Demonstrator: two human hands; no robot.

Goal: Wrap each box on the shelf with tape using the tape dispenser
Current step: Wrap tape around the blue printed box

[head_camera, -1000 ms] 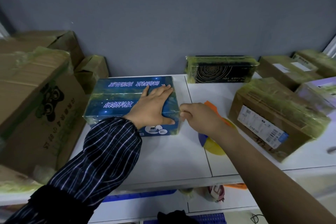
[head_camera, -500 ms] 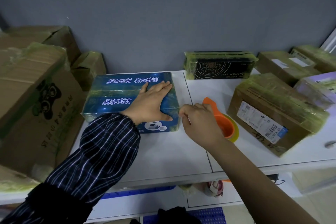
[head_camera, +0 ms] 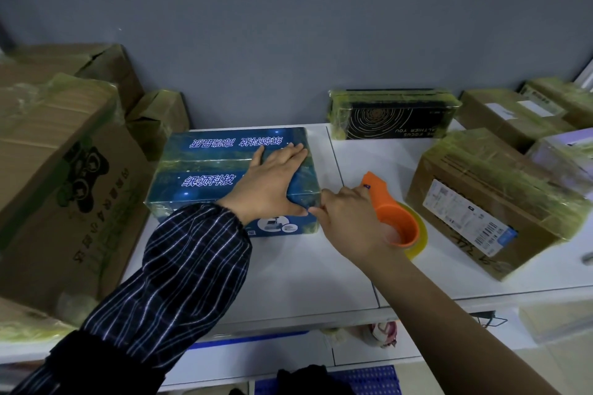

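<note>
Well, my left grip (head_camera: 272, 183) lay spread flat on the tape-wrapped blue rectangular cardboard box (head_camera: 208, 167), which sat at 11 o'clock on the white shelf (head_camera: 305, 272). My right grip (head_camera: 349, 221), at the box's 4 o'clock corner, was curled around the orange plastic tape dispenser (head_camera: 394, 218).

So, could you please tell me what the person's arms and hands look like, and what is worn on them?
The left arm wears a dark long sleeve checked with thin pale lines, gathered into an elastic cuff at the wrist. The right arm is bare, with no sleeve in view. Both the left hand and right hand are ungloved; no ring or watch shows.
</note>
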